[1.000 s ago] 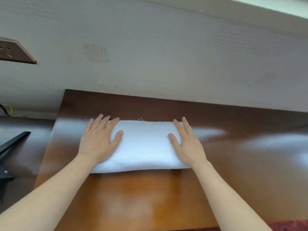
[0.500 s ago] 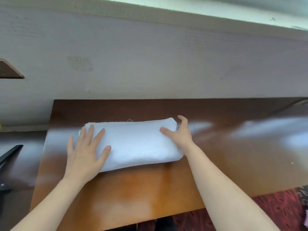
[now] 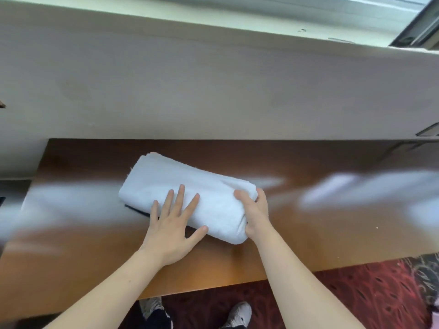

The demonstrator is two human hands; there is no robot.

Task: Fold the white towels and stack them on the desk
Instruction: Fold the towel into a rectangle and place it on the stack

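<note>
A folded white towel [image 3: 190, 193] lies on the glossy brown desk [image 3: 308, 222], turned at an angle with its right end nearer to me. My left hand [image 3: 173, 224] lies flat with fingers spread on the towel's near edge. My right hand [image 3: 254, 212] grips the towel's right end, thumb on top and fingers wrapped around the far side. A dark shadow shows under the towel's near left edge.
A pale wall [image 3: 213, 91] rises right behind the desk, with a window sill [image 3: 261, 20] above it. Below the desk's front edge lies red patterned carpet [image 3: 368, 293], where my shoes [image 3: 237, 314] show. The desk's left edge [image 3: 35, 176] drops off beside a darker surface.
The towel has swung clockwise so its right end sits nearer to me. My left hand slid right along the near edge. My right hand closed around the right end. The view has tilted down.
</note>
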